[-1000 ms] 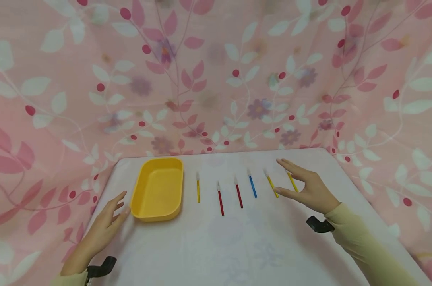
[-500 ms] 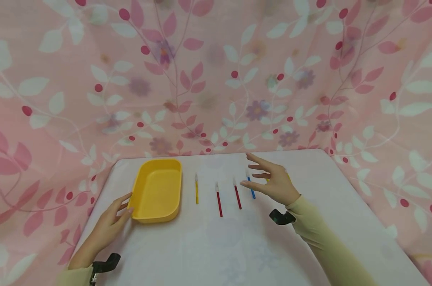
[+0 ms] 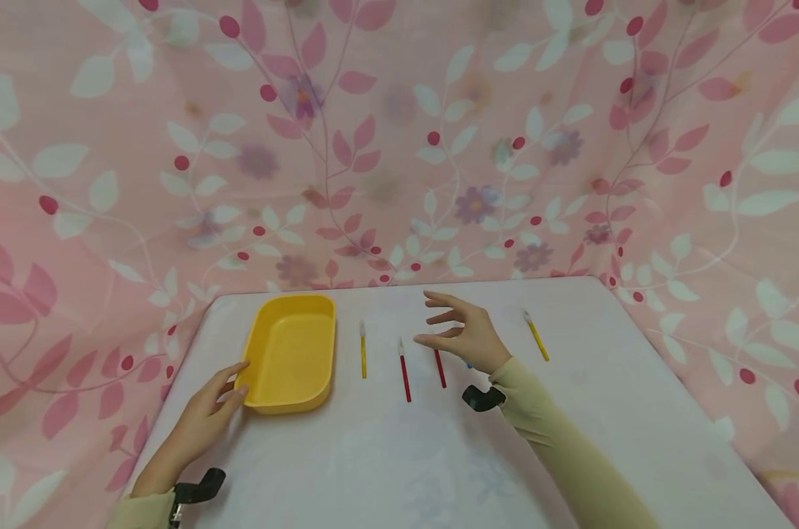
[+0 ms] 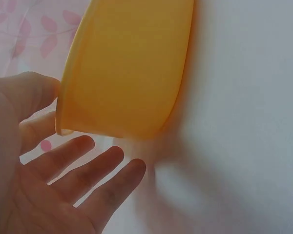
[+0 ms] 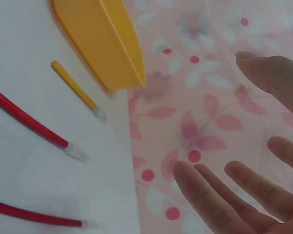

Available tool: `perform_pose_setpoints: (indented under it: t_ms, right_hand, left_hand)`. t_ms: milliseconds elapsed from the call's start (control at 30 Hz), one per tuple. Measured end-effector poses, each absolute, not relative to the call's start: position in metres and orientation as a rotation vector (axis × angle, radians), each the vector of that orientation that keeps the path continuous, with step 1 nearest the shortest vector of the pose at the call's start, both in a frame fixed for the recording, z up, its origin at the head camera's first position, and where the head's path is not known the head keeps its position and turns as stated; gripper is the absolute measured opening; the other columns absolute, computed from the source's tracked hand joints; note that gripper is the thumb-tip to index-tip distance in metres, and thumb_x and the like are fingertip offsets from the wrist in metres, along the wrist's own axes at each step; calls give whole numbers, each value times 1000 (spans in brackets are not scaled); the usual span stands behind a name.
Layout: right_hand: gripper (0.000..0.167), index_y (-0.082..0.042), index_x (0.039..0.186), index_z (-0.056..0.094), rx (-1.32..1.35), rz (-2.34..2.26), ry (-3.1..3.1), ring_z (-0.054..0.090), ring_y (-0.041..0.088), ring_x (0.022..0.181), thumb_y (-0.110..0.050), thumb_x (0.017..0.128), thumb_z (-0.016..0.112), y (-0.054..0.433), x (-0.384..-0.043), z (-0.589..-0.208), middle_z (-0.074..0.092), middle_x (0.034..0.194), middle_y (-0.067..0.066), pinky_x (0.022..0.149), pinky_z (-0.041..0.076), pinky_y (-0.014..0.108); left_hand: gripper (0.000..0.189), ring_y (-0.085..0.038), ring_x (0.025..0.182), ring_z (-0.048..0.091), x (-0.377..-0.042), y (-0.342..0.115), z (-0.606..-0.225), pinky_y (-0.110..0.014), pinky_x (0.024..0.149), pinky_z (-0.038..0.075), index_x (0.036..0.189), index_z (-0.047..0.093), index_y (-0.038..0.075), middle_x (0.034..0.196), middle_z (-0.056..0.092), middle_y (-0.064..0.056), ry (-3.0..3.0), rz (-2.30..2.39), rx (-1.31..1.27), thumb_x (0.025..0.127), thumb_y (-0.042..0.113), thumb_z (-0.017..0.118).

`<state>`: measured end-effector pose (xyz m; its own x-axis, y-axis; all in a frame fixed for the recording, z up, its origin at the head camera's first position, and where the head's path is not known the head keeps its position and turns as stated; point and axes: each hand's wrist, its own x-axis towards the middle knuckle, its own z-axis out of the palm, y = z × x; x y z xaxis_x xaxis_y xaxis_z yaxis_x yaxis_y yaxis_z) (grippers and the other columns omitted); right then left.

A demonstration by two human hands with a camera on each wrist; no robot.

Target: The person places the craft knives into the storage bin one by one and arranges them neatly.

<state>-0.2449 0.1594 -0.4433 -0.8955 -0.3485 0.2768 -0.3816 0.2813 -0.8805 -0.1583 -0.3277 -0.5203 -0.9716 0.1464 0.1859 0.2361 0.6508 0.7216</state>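
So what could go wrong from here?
The left hand touches the rim of the yellow tray; a nudge might slide it. In the head view only an end of the blue stick shows past the right hand, so it could be knocked unseen. The red sticks lie loose and may roll.

On the table [image 3: 373, 470], a lane runs between the yellow tray [image 3: 293, 356] and the left yellow stick [image 3: 364, 357]; narrower gaps flank the left red stick [image 3: 406, 378]. The right hand [image 3: 467, 332] blocks access from above to the right red stick [image 3: 441, 369] and the blue stick [image 3: 469, 365]. The right yellow stick [image 3: 537, 338] has room on both its sides. The left hand [image 3: 206, 419] obstructs 1 side of the tray, its left rim.
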Motion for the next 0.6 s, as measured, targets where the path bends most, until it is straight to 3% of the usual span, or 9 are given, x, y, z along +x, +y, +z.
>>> perform_pose_setpoints:
  t_ms: [200, 600]
  right_hand:
    - [77, -29, 157, 60, 731, 1735, -2492, 76, 30, 112, -23, 88, 96, 143, -255, -455, 66, 145, 7, 88, 66, 38]
    - [76, -25, 157, 60, 734, 1788, -2534, 76, 26, 105, -24, 89, 95, 105, -268, -471, 68, 140, 9, 83, 67, 38]
  left_hand:
    - [49, -60, 130, 60, -160, -328, -521, -76, 107, 45, 159, 50, 2, 159, 50, -32, -2767, -1293, -288, 114, 19, 61]
    - [51, -57, 131, 61, -156, -324, -521, -62, 102, 55, 160, 50, 5, 161, 48, -32, -2800, -1295, -226, 114, 22, 63]
